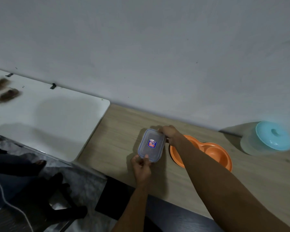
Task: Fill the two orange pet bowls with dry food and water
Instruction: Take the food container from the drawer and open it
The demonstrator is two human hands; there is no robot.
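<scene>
Both hands grip a small clear plastic container (151,145) with a blue-edged snap lid, which rests on the light wooden table (117,131). The left hand (141,166) pinches the container's near short end, thumb and fingers pressed onto the lid rim, while the right hand (168,134) curls over its far corner; the fingertips there are hidden behind the knuckles, so whether they hold a latch or only the edge cannot be told. A small red and blue label sits on the lid between the two grips, its print too blurred to read, and the contents beneath the lid are dark and indistinct. Just beside the right-hand grip, touching or nearly touching the container, lies the orange double pet bowl (213,153); the right forearm crosses over it and hides much of the nearer well, and what shows of the wells looks bare. Well beyond the right hand stands a translucent tub with a turquoise lid (271,136), soft with blur. Away from the left-hand grip lies a white board (57,118), cut off at the frame edge
</scene>
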